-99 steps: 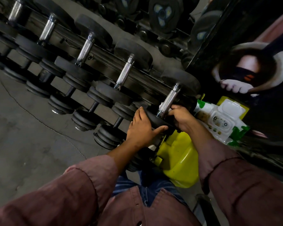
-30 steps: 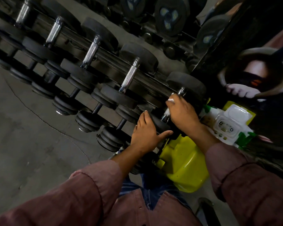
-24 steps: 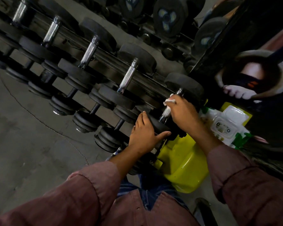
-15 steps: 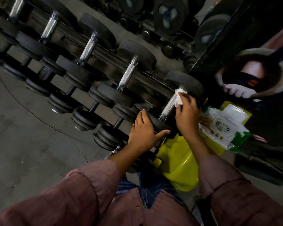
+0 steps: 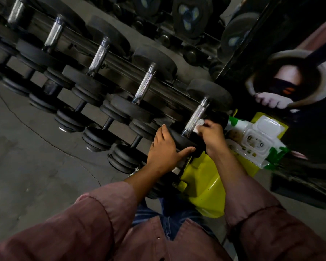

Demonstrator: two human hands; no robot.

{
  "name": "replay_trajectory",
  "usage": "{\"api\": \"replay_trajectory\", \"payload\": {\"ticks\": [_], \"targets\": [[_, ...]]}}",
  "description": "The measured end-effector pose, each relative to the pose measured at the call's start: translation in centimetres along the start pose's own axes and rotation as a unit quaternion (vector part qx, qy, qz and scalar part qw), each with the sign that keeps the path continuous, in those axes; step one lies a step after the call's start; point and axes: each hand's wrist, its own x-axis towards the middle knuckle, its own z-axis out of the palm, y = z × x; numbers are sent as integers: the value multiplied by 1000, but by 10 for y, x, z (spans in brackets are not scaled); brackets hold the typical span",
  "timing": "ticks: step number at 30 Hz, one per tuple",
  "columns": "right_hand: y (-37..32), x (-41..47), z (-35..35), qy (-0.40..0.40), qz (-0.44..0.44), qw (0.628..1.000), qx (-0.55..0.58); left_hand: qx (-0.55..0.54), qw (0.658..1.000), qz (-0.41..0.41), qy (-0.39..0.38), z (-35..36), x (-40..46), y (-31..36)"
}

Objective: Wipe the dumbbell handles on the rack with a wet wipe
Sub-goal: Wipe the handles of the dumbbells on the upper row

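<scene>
Black dumbbells with knurled steel handles lie in a row on the rack (image 5: 109, 59). The rightmost dumbbell's handle (image 5: 196, 115) is bare and shiny. My right hand (image 5: 212, 137) pinches a white wet wipe (image 5: 199, 126) against the lower right side of that handle. My left hand (image 5: 165, 149) rests flat on this dumbbell's near black weight head (image 5: 183, 141), fingers straight and thumb spread along its edge. More handles stand to the left, such as the neighbouring handle (image 5: 144, 84).
A white and green wet wipe pack (image 5: 252, 140) lies right of my right hand, on a yellow object. A yellow rack foot (image 5: 201, 187) sits under my wrists. A lower row of dumbbells (image 5: 94, 136) juts toward the concrete floor (image 5: 26, 166). Weight plates hang behind.
My right hand has slid the wipe from the top of the handle down to its lower end. My left hand has stayed on the weight head.
</scene>
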Motion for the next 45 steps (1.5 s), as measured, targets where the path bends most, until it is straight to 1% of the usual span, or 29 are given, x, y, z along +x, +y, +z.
{"api": "replay_trajectory", "payload": {"ticks": [3, 5, 8, 14, 16, 18, 20, 24, 28, 29, 30, 32, 33, 34, 36, 37, 38, 40, 42, 44, 45], "targets": [[-4, 8, 3, 9, -6, 1000, 5, 5, 1000, -5, -3, 0, 0, 0], [-3, 5, 0, -18, 11, 999, -27, 6, 1000, -6, -5, 0, 0, 0], [0, -5, -5, -88, 43, 991, -94, 12, 1000, -4, -2, 0, 1, 0], [0, 5, -3, -137, 49, 977, -154, 15, 1000, -3, -2, 0, 1, 0], [-6, 3, -1, -150, 41, 972, -178, 18, 1000, -5, -1, 0, 1, 1], [-14, -2, -4, -149, 16, 962, -230, 18, 1000, -6, 1, -1, 1, 2], [-16, -6, -12, -138, -18, 944, -300, 20, 1000, -5, -1, -1, 0, 2], [-25, -15, -23, -116, -101, 892, -425, 25, 1000, -5, -3, -2, 0, 1], [-40, -20, -15, -133, -257, 835, -467, 23, 1000, 3, -3, -2, -1, 2], [-41, -18, -10, -140, -290, 811, -488, 18, 1000, 4, -1, -1, -1, 2], [-41, -13, -4, -152, -322, 772, -526, 14, 1000, 4, 1, -1, 0, 1], [-41, -6, 8, -177, -366, 663, -629, 9, 1000, 4, 2, -1, 0, 0], [-43, -5, 12, -186, -380, 615, -665, 9, 1000, 5, 2, -1, 1, 0], [-47, -4, 16, -189, -392, 579, -689, 9, 1000, 6, 3, 0, 1, -1], [-57, -4, 22, -180, -399, 525, -730, 8, 1000, 10, 7, 0, 1, -1], [-62, -4, 24, -171, -391, 510, -747, 6, 1000, 9, 9, 1, 1, -1], [-66, -2, 27, -159, -381, 503, -759, 5, 1000, 8, 10, 1, 1, -1], [-72, 0, 34, -142, -355, 502, -776, 5, 1000, 5, 11, 2, 1, -1], [-75, 3, 38, -172, -324, 510, -777, 3, 1000, 4, 10, 2, 2, -2], [-76, 3, 38, -234, -287, 528, -764, -1, 1000, 5, 10, 3, 2, -3], [-75, 1, 37, -253, -287, 531, -756, -3, 1000, 5, 12, 4, 3, -3]]}}
